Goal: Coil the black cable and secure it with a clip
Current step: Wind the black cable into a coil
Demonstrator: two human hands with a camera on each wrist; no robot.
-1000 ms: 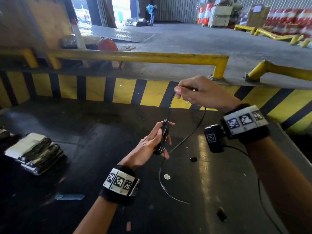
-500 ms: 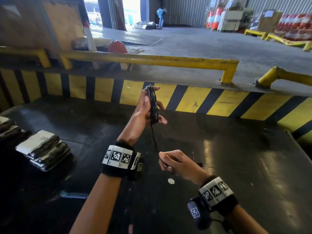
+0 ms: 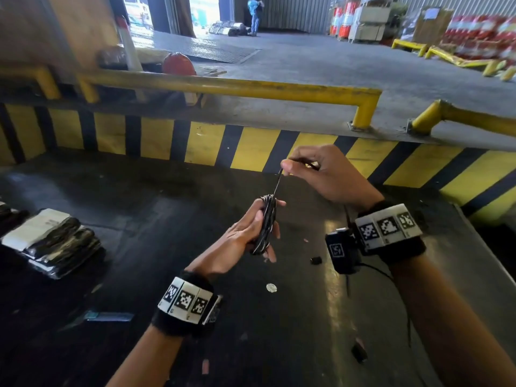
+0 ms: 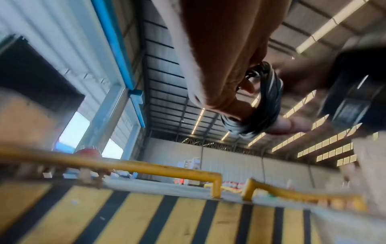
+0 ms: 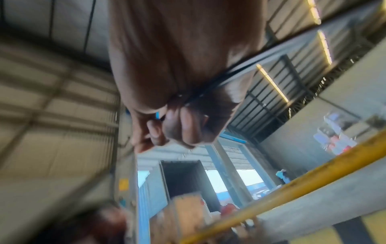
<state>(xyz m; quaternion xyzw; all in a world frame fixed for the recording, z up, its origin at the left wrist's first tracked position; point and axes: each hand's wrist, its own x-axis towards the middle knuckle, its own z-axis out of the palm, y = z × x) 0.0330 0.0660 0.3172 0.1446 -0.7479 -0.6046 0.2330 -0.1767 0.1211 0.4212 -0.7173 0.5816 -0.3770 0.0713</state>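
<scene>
The black cable (image 3: 264, 227) is wound in several loops round the straight fingers of my left hand (image 3: 251, 233), above the dark table. The left wrist view shows the same coil (image 4: 265, 102) wrapped over the fingers. A short taut strand (image 3: 277, 183) runs up from the coil's top to my right hand (image 3: 312, 170), which pinches the cable's free end between thumb and curled fingers, up and right of the coil. In the right wrist view the strand (image 5: 211, 90) crosses the closed right hand (image 5: 173, 128). A small black piece (image 3: 316, 260), perhaps the clip, lies on the table right of the coil.
The dark table (image 3: 139, 219) ends at a yellow and black striped edge (image 3: 251, 148) with a yellow rail (image 3: 223, 86) behind. Packaged bundles (image 3: 53, 241) lie at the left. A white disc (image 3: 271, 287), a blue strip (image 3: 109, 316) and a dark scrap (image 3: 358, 352) lie on the table.
Half a second ago my left hand held the coil high near the striped edge and my right hand was low. Now the coil is lower and my right hand is above it, the strand shorter.
</scene>
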